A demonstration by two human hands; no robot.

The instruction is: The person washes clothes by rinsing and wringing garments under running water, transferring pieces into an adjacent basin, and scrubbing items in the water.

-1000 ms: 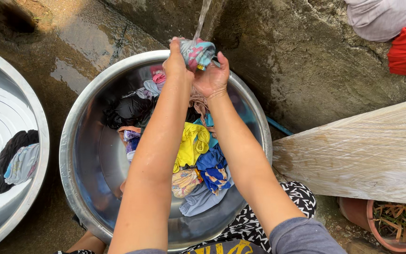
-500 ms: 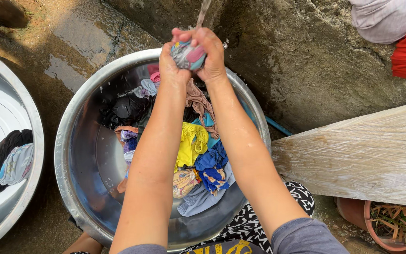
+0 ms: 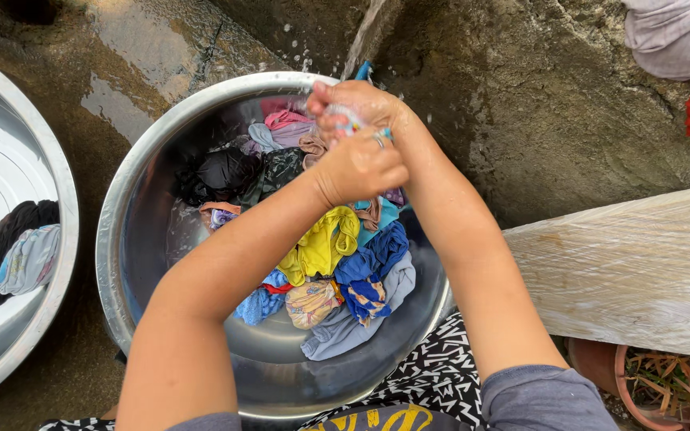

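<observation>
My left hand [image 3: 358, 169] and my right hand [image 3: 353, 104] are pressed together around a small patterned cloth [image 3: 351, 124], squeezing it over a large steel basin [image 3: 133, 191]. Only a sliver of the cloth shows between the fingers. A thin stream of water [image 3: 363, 36] falls from above onto the hands and splashes. The basin holds several wet clothes: a yellow one [image 3: 321, 243], a blue one [image 3: 365, 275], pink ones [image 3: 285, 120] and a black one [image 3: 221, 172].
A second steel basin [image 3: 41, 160] at the left holds a black and a pale cloth [image 3: 17, 259]. A wooden board [image 3: 632, 271] lies at the right, a clay pot [image 3: 664, 383] below it. Grey and red cloth [image 3: 688, 48] hangs on the rough concrete wall.
Both hands have come down and to the right from the water stream, now clenched over the cloth with the left hand on top. The view has shifted slightly.
</observation>
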